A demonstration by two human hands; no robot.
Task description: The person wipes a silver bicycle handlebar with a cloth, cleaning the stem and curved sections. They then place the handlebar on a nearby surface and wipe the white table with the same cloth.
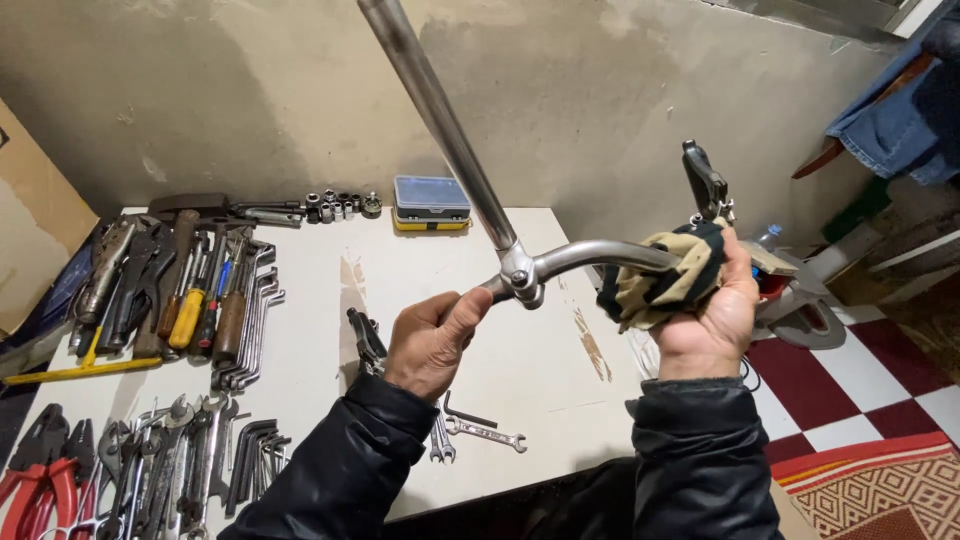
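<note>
Above the white table (330,300), a chrome bicycle handlebar (590,255) on its long stem tube (440,120) is held up in the air by both hands. Its stem runs steeply up and left out of the top of the view; the bar curves out to either side from a bolted clamp (520,277) at the middle. Dull grey metal, smooth, with a black brake lever (705,180) standing up at the right end.

Beneath it the table's middle is mostly bare, with the wall close behind and the table's right edge just under the right hand; past that edge lies a red-and-white tiled floor (880,370).

Along the table's left side lie screwdrivers (195,300), bent wrenches (250,320) and red pliers (40,480); a small plastic box (432,200) sits at the back, and a spanner (490,433) lies near the front.

The left hand (430,340) is closed round the bar's left end, thumb along it. The right hand (710,310) is wrapped tight round a tan and black rag (660,285) bunched on the bar's right side.
</note>
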